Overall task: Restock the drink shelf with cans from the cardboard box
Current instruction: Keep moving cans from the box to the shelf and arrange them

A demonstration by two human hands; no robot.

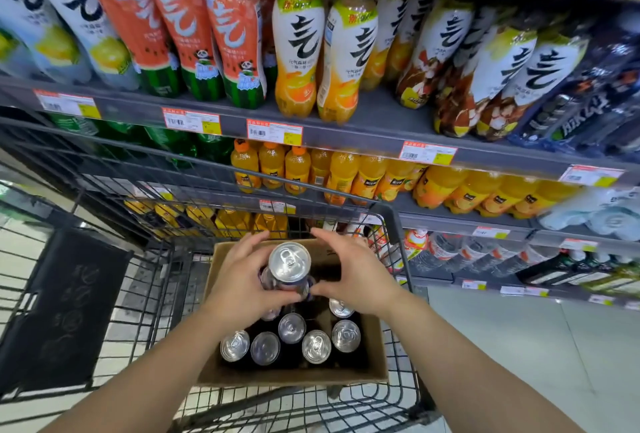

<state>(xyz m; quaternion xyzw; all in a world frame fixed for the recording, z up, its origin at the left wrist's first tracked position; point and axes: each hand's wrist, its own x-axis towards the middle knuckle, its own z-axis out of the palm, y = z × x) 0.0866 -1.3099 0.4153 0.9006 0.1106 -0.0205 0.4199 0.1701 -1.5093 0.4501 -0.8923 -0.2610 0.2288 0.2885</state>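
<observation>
An open cardboard box [375, 360] sits in a wire shopping cart [398, 224] in front of the drink shelf [346, 136]. Several dark cans with silver tops [317, 346] stand upright inside the box. One can [289, 264] is raised above the others, its silver top facing me. My left hand [242, 280] grips this can from the left, thumb curled under it. My right hand [349, 276] closes on it from the right, fingers arched over the box's far edge. A second can seems to sit just below the raised one, mostly hidden.
Shelves hold tall bottles with white, red and orange labels [298, 51], with small orange juice bottles [298, 169] a row lower. Lower shelves at the right carry more bottles [467, 252]. A black panel [65, 308] lies in the cart's left part. Grey floor lies at the right.
</observation>
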